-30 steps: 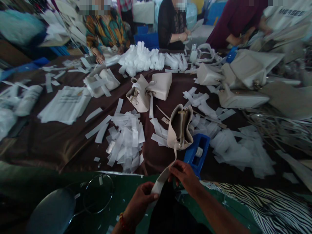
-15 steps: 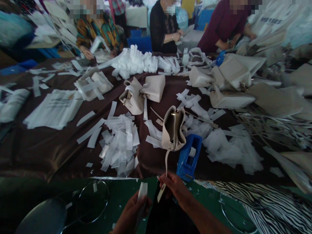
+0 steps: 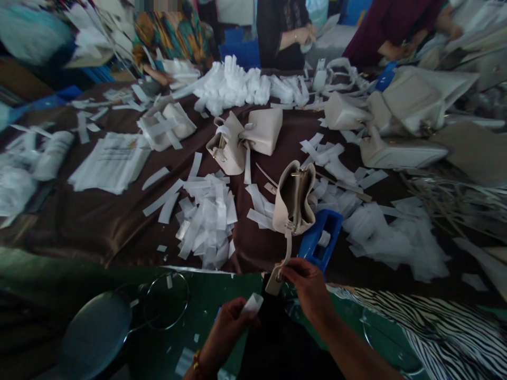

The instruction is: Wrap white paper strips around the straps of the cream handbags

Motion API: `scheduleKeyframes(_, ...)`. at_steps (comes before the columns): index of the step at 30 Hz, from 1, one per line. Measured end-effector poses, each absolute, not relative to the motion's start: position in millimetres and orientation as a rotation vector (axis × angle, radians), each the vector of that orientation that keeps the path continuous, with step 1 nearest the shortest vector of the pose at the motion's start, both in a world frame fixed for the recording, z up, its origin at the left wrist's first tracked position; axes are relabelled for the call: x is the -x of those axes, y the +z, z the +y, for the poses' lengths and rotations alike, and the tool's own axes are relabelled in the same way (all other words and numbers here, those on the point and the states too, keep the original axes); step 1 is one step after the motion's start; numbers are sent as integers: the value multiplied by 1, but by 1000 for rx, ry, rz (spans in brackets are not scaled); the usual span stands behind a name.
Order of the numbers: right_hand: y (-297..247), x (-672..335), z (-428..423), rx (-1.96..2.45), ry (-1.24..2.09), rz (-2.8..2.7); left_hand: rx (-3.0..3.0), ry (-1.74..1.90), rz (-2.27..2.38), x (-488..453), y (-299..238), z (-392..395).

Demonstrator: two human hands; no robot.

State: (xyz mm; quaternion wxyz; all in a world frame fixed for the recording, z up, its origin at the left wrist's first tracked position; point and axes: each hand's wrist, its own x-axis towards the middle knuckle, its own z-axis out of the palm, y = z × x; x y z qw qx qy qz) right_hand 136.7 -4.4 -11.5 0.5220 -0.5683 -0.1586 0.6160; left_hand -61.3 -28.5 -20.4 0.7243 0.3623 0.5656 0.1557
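A small beige handbag (image 3: 285, 203) stands at the table's near side with its top gaping and a zip pull showing inside. From it a strap runs toward me, ending in a flat beige tag (image 3: 274, 281). My right hand (image 3: 307, 282) pinches the strap end just at that tag, past the table edge. Lower and to the left, my left hand (image 3: 233, 319) grips a translucent white strip (image 3: 252, 304), its free end pointing up and right. A gap separates the strip from the tag. Beside the handbag lies a blue tape dispenser (image 3: 325, 237), partly behind my right hand.
Loose white strips (image 3: 209, 216) lie heaped left of the handbag, with another heap (image 3: 396, 232) on the right. Two joined beige bags (image 3: 245, 140) sit farther back. More beige bags (image 3: 407, 121) crowd the right. A round stool (image 3: 97, 332) stands below left. Several people work across the table.
My right hand has turned the tag so its broad face shows. My left hand has brought the strip closer to it. The view has shifted, moving the table contents rightward and up.
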Motion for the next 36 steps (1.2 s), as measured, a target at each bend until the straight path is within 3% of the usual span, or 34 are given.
scheduleKeyframes(13, -9, -127, -10, 1263, 1471, -346, -709, 426, 1252, 36, -13, -19)
scheduleKeyframes(22, -4, -129, -4, 1417, 1447, -359, -1172, 173, 1402, 24, -11, -19)
scheduleKeyframes(30, -9, -130, -4, 1427, 1511, -343, -783, 4, 1117, 26, -11, -13)
scheduleKeyframes(36, -14, -125, -5, 1391, 1559, -224, -705, 69, 1049, 25, -11, -10)
